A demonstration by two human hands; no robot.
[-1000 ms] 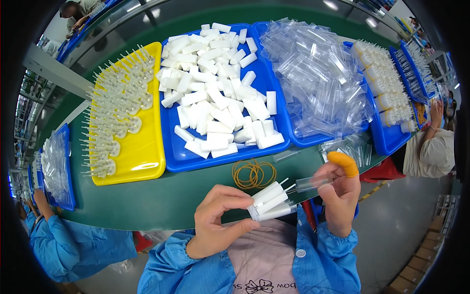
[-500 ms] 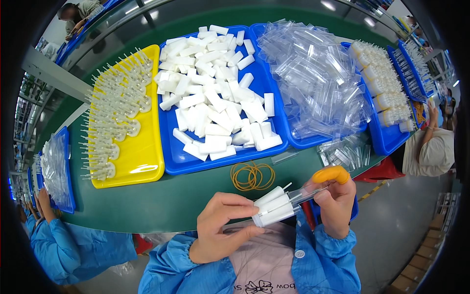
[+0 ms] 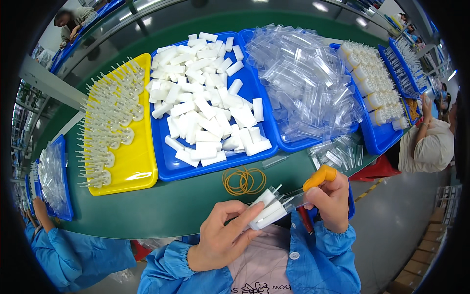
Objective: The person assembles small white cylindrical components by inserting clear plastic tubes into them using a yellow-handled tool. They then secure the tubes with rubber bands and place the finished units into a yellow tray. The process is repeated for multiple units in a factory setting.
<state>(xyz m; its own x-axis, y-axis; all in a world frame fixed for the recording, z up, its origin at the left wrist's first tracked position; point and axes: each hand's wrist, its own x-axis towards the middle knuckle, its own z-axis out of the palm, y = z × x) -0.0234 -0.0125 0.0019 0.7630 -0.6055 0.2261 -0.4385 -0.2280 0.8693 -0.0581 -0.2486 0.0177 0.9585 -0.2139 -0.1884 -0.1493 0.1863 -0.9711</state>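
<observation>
Green table (image 3: 161, 206): trays (image 3: 171, 169), rubber bands (image 3: 244, 180)

White plastic pieces (image 3: 208, 105) fill a blue tray (image 3: 171, 169) — beside it a yellow tray (image 3: 142, 169), yellow rubber bands (image 3: 244, 180) on the green desk (image 3: 161, 203), an orange finger cot (image 3: 319, 177).

This is a factory work line. A long green table (image 3: 161, 206) holds big trays full of the same small parts: a yellow tray (image 3: 139, 169) at 9 o'clock, blue trays (image 3: 171, 169) at 12. Workers in blue coats (image 3: 73, 255) sit at 7 o'clock.
</observation>
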